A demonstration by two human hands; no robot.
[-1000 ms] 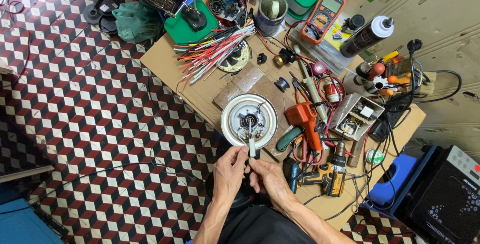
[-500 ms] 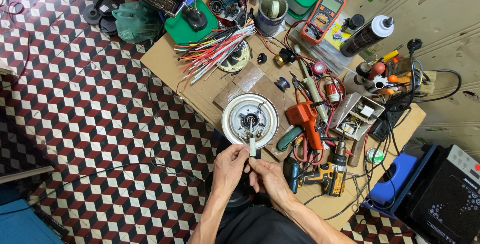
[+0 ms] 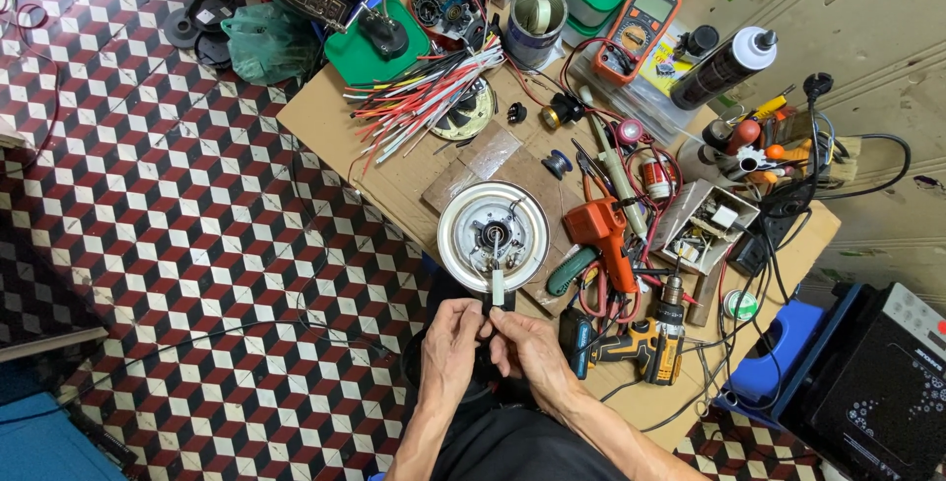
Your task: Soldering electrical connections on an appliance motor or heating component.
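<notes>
A round metal heating plate (image 3: 463, 235) with terminals at its middle lies on a board on the low wooden table (image 3: 394, 180). A small whitish connector block (image 3: 499, 290) hangs off its near rim on short wires. My left hand (image 3: 455, 335) and my right hand (image 3: 520, 340) meet just below the plate, fingertips pinched together on a small dark part under that connector. Which hand carries the part is hard to tell.
Right of the plate lie an orange glue gun (image 3: 603, 228), a green-handled tool (image 3: 570, 269) and a cordless drill (image 3: 641, 343). A bundle of coloured wires (image 3: 424, 102), a multimeter (image 3: 636, 30), a spray can (image 3: 724, 67) and a parts box (image 3: 708, 225) crowd the table. Chequered tile floor (image 3: 177, 225) lies left.
Both hands have stayed at the plate's near rim, the fingers shifting only slightly around the small part. The plate has not moved.
</notes>
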